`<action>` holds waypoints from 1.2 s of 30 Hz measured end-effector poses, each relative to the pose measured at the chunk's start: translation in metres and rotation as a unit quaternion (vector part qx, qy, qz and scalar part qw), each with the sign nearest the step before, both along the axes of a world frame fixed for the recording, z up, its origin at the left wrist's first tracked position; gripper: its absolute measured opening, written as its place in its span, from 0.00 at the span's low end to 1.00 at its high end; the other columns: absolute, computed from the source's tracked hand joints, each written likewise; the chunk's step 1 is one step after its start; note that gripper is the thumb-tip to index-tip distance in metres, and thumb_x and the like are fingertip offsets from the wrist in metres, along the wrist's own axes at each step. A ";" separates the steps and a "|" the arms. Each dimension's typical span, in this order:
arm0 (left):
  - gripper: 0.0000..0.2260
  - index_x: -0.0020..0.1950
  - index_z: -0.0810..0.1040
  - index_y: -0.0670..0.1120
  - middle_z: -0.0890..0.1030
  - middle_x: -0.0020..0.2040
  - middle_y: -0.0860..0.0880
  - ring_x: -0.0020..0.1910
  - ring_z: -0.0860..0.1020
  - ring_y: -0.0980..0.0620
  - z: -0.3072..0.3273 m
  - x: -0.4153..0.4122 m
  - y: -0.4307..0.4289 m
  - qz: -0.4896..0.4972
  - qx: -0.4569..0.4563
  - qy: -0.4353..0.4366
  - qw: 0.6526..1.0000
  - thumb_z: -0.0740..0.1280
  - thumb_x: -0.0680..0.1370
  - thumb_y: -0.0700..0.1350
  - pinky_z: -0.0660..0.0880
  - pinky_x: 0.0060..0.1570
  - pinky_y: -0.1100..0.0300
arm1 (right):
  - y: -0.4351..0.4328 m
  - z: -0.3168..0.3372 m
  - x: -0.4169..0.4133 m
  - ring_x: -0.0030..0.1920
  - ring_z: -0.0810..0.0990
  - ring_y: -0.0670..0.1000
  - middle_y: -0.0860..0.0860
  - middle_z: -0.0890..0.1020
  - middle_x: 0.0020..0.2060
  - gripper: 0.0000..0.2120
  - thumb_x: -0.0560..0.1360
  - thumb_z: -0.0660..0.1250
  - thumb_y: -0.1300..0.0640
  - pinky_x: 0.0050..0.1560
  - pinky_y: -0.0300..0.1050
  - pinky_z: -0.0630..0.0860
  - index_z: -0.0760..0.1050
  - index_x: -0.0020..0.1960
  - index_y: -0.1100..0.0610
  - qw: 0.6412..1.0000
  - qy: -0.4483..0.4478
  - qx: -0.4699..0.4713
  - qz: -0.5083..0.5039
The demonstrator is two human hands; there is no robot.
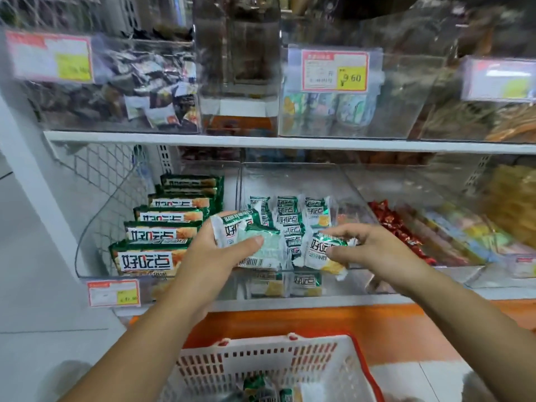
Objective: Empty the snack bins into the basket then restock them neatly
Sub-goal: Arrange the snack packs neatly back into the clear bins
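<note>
- Basket [252, 367], white slotted plastic with a red rim, sits lowest and closest, between the two forearms; a few green packets [255, 387] lie in its bottom.
- Long packs [162, 233], green and orange with bold dark characters on white, stand in a stepped row in the leftmost bin on the lower shelf.
- Left hand [211, 250] reaches forward over the bin's front edge. Its thumb lies across the top and its fingers curl beneath a small stack [252, 242] of packets, one lying barcode side up.
- Bin [342, 184], clear plastic, stands in the middle of the lower shelf. Small snacks [287, 216], white wrappers with green foil tops, stand in rough rows inside it, and more show through the front wall.
- Right hand [374, 248] reaches in from the right, palm down. Thumb and fingertips pinch one packet [322, 250], which is tilted just above the bin's front edge.
- Red sweets [391, 224] fill the near side of the next bin to the right.
</note>
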State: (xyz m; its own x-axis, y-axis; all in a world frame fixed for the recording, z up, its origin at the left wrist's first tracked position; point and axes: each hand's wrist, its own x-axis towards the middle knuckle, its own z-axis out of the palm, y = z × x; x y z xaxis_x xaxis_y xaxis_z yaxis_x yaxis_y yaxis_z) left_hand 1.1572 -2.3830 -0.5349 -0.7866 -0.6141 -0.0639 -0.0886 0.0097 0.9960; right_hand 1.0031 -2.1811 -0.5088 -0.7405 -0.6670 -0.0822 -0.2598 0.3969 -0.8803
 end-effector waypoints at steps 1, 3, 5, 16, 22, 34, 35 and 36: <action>0.41 0.63 0.73 0.62 0.82 0.60 0.56 0.60 0.79 0.50 0.005 -0.002 -0.001 -0.005 0.002 0.013 1.000 0.78 0.53 0.70 0.75 0.60 0.43 | -0.005 0.006 -0.012 0.35 0.81 0.43 0.45 0.82 0.46 0.12 0.71 0.74 0.60 0.31 0.30 0.73 0.81 0.53 0.48 1.000 0.028 0.005 -0.008; 0.35 0.60 0.74 0.61 0.83 0.54 0.57 0.55 0.81 0.52 0.010 -0.005 -0.005 -0.009 -0.001 0.032 0.999 0.77 0.56 0.66 0.78 0.54 0.48 | -0.020 0.017 -0.040 0.34 0.79 0.43 0.49 0.82 0.43 0.11 0.70 0.75 0.61 0.34 0.30 0.72 0.80 0.50 0.51 0.997 0.067 0.013 -0.018; 0.28 0.59 0.74 0.60 0.84 0.48 0.58 0.49 0.82 0.56 0.011 -0.006 -0.010 -0.003 -0.023 0.029 0.999 0.75 0.60 0.62 0.77 0.48 0.54 | -0.037 0.024 -0.068 0.44 0.78 0.45 0.51 0.82 0.49 0.15 0.70 0.74 0.63 0.39 0.28 0.71 0.79 0.56 0.54 0.981 0.170 0.090 -0.001; 0.18 0.56 0.73 0.63 0.84 0.45 0.61 0.41 0.81 0.65 0.001 -0.011 -0.019 0.019 -0.034 0.026 0.999 0.75 0.69 0.54 0.74 0.44 0.59 | -0.108 -0.015 -0.145 0.53 0.76 0.51 0.49 0.77 0.62 0.22 0.74 0.70 0.57 0.51 0.43 0.75 0.73 0.67 0.46 0.782 0.376 0.481 0.125; 0.20 0.57 0.74 0.59 0.84 0.40 0.60 0.35 0.79 0.65 0.001 -0.012 -0.021 0.012 -0.024 0.024 0.999 0.76 0.68 0.52 0.72 0.40 0.61 | -0.113 -0.041 -0.163 0.50 0.77 0.52 0.50 0.78 0.59 0.24 0.74 0.69 0.62 0.48 0.45 0.75 0.70 0.68 0.47 0.777 0.389 0.479 0.127; 0.28 0.62 0.74 0.58 0.85 0.53 0.54 0.52 0.83 0.54 0.002 -0.010 -0.008 -0.039 -0.003 0.052 0.998 0.80 0.65 0.54 0.78 0.56 0.49 | -0.059 0.009 0.008 0.39 0.84 0.55 0.50 0.82 0.44 0.17 0.76 0.60 0.43 0.37 0.46 0.79 0.75 0.53 0.55 0.992 -0.014 0.024 0.122; 0.29 0.63 0.73 0.56 0.85 0.53 0.53 0.53 0.83 0.53 0.001 -0.009 -0.006 -0.044 0.001 0.056 0.997 0.79 0.65 0.52 0.78 0.57 0.48 | -0.058 0.008 0.020 0.37 0.84 0.57 0.50 0.81 0.42 0.18 0.76 0.59 0.42 0.34 0.45 0.78 0.74 0.51 0.57 0.991 -0.038 0.016 0.129; 0.30 0.64 0.73 0.55 0.85 0.54 0.52 0.53 0.83 0.52 0.002 -0.007 -0.004 -0.046 0.003 0.059 0.997 0.78 0.65 0.52 0.78 0.57 0.48 | -0.058 0.006 0.028 0.35 0.84 0.57 0.49 0.81 0.39 0.18 0.76 0.60 0.44 0.31 0.44 0.77 0.73 0.49 0.60 0.991 -0.056 -0.002 0.120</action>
